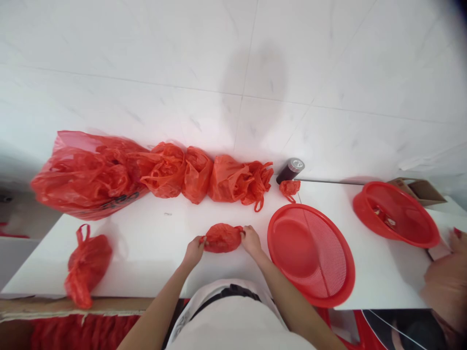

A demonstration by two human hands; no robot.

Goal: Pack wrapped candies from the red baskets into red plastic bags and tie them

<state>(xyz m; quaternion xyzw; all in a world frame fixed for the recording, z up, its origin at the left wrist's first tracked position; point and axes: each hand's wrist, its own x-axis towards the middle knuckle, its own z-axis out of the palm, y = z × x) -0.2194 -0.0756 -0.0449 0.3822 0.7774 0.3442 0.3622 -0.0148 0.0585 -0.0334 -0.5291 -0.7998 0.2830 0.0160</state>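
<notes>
A small red plastic bag (222, 238) lies on the white table (153, 253) in front of my body. My left hand (194, 250) pinches its left end, and its right end is gripped by my right hand (251, 240). The bag bulges between the two hands; its contents cannot be made out. Just right of my right hand stands a large red basket (292, 248) with a mesh side. A knotted red bag (89, 262) rests at the table's left front edge.
Along the wall sit a big red bag (87, 175), several smaller red bags (197, 175), a dark cylinder (291, 170) and a small red bag (290, 188). At right are another red basket (401, 214), a cardboard box (419, 191) and another person's arm (445, 277).
</notes>
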